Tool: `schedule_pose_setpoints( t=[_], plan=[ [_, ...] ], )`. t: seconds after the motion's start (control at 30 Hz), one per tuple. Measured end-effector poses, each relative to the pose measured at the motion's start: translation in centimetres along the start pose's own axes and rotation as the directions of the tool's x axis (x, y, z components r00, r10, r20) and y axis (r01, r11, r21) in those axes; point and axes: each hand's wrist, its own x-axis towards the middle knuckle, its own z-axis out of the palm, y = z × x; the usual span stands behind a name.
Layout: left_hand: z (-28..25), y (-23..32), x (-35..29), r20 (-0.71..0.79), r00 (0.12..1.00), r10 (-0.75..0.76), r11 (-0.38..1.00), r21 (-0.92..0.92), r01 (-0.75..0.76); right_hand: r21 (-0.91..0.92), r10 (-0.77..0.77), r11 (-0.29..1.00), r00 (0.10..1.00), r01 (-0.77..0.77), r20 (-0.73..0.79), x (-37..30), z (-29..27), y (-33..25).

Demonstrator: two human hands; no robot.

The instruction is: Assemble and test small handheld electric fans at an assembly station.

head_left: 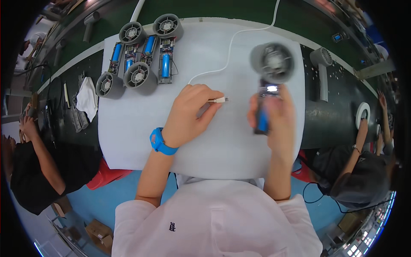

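My left hand (191, 112) pinches the white plug of a USB cable (220, 100), its metal tip pointing right. From there the white cord runs up across the sheet and off the far edge. In my right hand (279, 115) is an opened handheld fan (274, 63), smeared by motion, with its round grey head away from me. A small display glows white on its circuit board, and a blue battery shows below, partly behind my fingers. The plug and the fan are apart. Several similar opened fans (166, 64) with blue batteries lie at the far left of the white sheet.
The white sheet (205, 150) covers the dark bench. Left of it lie a white cloth (87, 99) and grey casing parts. To the right are a closed grey fan (322, 73) and a white tape roll (362, 115). Other people work at both sides.
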Motion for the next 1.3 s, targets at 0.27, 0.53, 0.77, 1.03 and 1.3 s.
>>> schedule_pose_setpoints(
  t=[0.27,0.53,0.77,1.03,1.3],
  plan=[
    [0.0,0.2,0.1,0.008,0.998,0.057,0.993,-0.108,-0.056,0.015,0.111,0.993,0.987,-0.114,0.119,-0.2,1.1,3.0],
    [-0.1,0.5,-0.1,-0.023,1.0,0.012,0.992,-0.122,-0.015,-0.027,0.143,0.99,0.968,-0.14,0.207,-0.4,0.8,3.1],
    [0.2,0.8,-0.2,-0.025,0.999,-0.034,0.989,-0.145,0.03,-0.24,0.048,0.971,0.983,-0.004,0.18,-0.4,1.6,3.6],
    [0.3,0.4,-0.3,-0.053,0.998,0.027,0.991,-0.128,-0.033,0.0,0.118,0.993,0.978,-0.12,0.17,-0.4,1.4,3.2],
    [-0.1,0.3,-0.5,-0.024,0.994,0.109,0.993,-0.045,-0.11,0.106,0.086,0.989,0.983,-0.104,0.163,-0.2,1.1,2.8]
  ],
)
